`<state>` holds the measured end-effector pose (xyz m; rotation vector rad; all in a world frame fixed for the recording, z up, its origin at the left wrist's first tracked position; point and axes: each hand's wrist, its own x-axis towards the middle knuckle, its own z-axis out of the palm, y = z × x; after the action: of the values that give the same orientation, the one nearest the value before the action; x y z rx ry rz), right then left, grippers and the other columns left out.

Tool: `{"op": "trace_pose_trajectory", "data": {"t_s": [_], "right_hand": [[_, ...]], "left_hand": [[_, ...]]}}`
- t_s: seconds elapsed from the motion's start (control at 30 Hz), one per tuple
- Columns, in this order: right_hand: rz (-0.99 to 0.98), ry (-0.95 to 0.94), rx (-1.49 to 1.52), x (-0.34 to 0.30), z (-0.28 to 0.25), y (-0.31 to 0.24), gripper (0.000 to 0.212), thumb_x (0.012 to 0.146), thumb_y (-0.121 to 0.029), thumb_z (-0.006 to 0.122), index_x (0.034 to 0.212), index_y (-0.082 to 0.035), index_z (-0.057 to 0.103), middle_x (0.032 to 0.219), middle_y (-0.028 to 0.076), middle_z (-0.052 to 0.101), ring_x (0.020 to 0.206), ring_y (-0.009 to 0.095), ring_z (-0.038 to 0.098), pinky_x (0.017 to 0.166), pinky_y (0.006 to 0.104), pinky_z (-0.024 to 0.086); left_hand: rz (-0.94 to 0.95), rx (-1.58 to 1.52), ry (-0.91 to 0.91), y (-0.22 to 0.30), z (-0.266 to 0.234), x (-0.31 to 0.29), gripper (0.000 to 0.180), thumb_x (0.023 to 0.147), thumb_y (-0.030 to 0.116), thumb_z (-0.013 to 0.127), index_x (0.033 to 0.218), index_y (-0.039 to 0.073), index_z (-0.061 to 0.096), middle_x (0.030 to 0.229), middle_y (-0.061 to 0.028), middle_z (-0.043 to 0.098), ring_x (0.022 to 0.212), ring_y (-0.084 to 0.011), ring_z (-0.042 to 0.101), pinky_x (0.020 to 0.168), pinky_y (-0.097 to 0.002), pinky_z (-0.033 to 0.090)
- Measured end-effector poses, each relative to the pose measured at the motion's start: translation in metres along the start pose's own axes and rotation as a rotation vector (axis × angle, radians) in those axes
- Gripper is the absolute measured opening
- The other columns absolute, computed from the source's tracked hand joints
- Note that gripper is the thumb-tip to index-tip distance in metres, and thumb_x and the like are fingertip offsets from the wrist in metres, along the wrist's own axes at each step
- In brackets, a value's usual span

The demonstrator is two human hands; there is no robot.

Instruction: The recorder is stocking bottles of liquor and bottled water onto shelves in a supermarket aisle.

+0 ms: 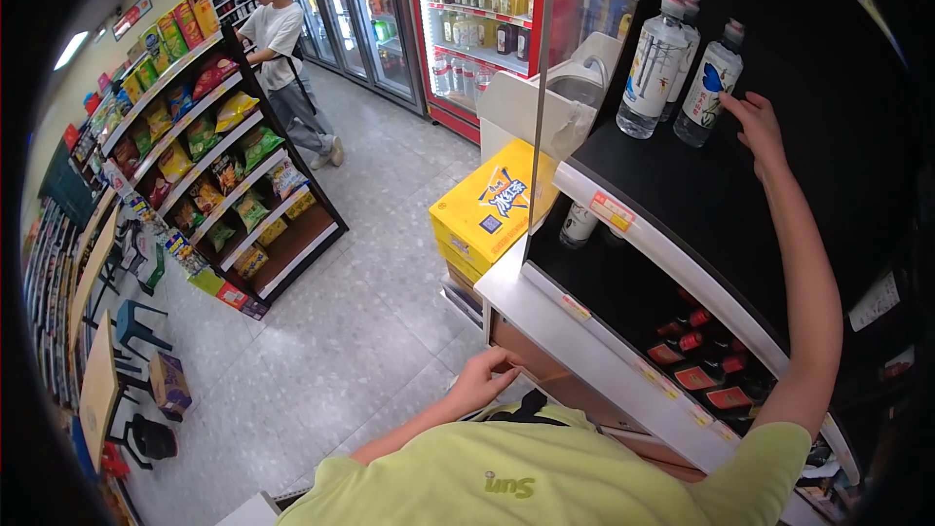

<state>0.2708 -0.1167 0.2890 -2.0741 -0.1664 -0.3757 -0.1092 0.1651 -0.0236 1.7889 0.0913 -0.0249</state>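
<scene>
My right hand (756, 127) reaches over the upper black shelf (653, 170), its outstretched fingertips at the right side of a clear bottle (709, 88) with a blue design. The fingers are not wrapped round it. Just left of that bottle stands another clear bottle (651, 68) with a tree-like print and a pale cap. A third clear bottle (686, 49) is partly hidden between and behind these two. My left hand (484, 382) is low in front of my body, fingers loosely curled in, with nothing visible in them.
On the lower shelf are a clear bottle (578, 226) and several dark red-capped bottles (693, 341). Yellow cartons (487, 209) stand beside the shelf, near a sink (577, 90). Further off are a snack rack (219, 161), drink fridges (477, 29) and a person (280, 39) in a white shirt.
</scene>
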Motion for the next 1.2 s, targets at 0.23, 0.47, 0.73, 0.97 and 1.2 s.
{"op": "trace_pose_trajectory", "data": {"t_s": [0.23, 0.47, 0.73, 0.97, 1.2], "right_hand": [[-0.007, -0.056, 0.093, 0.040, 0.033, 0.010, 0.047, 0.075, -0.035, 0.084, 0.108, -0.006, 0.068, 0.098, 0.008, 0.071, 0.090, 0.019, 0.069, 0.073, 0.0343, 0.051], [0.041, -0.055, 0.161, 0.044, 0.046, 0.014, 0.047, 0.075, -0.022, 0.083, 0.114, -0.005, 0.063, 0.103, 0.010, 0.070, 0.093, 0.022, 0.071, 0.080, 0.0365, 0.056], [-0.078, -0.030, 0.142, 0.000, 0.021, 0.015, 0.064, 0.074, -0.019, 0.083, 0.128, -0.003, 0.055, 0.113, 0.009, 0.067, 0.101, 0.019, 0.068, 0.089, 0.0317, 0.053], [-0.292, -0.020, 0.156, -0.078, -0.024, -0.005, 0.049, 0.081, -0.014, 0.081, 0.122, 0.002, 0.060, 0.113, 0.011, 0.067, 0.103, 0.016, 0.066, 0.095, 0.0304, 0.050], [-0.456, 0.097, 0.191, -0.161, -0.069, -0.017, 0.052, 0.090, -0.003, 0.069, 0.137, 0.005, 0.050, 0.133, 0.017, 0.058, 0.122, 0.024, 0.059, 0.108, 0.0386, 0.044]], "left_hand": [[0.021, -0.056, 0.110, -0.001, 0.000, -0.017, 0.018, 0.093, 0.008, 0.067, 0.110, 0.003, 0.069, 0.105, -0.0071, 0.068, 0.095, -0.0167, 0.067, 0.085, -0.0312, 0.054], [0.026, -0.037, 0.084, 0.002, 0.000, -0.016, 0.018, 0.093, 0.007, 0.063, 0.110, 0.003, 0.068, 0.104, -0.0096, 0.067, 0.098, -0.0217, 0.068, 0.088, -0.0335, 0.054], [0.054, -0.043, 0.079, 0.000, 0.000, -0.014, 0.019, 0.094, 0.009, 0.065, 0.111, 0.003, 0.068, 0.103, -0.0074, 0.068, 0.095, -0.0161, 0.068, 0.085, -0.0317, 0.054], [0.094, -0.030, 0.034, 0.000, 0.004, -0.006, 0.017, 0.094, 0.009, 0.066, 0.110, 0.003, 0.068, 0.102, -0.0079, 0.068, 0.092, -0.0166, 0.068, 0.084, -0.0315, 0.055], [0.097, -0.064, -0.022, 0.004, 0.011, 0.006, 0.017, 0.094, 0.009, 0.067, 0.109, 0.003, 0.067, 0.101, -0.0079, 0.068, 0.091, -0.0162, 0.067, 0.081, -0.0311, 0.054]]}}
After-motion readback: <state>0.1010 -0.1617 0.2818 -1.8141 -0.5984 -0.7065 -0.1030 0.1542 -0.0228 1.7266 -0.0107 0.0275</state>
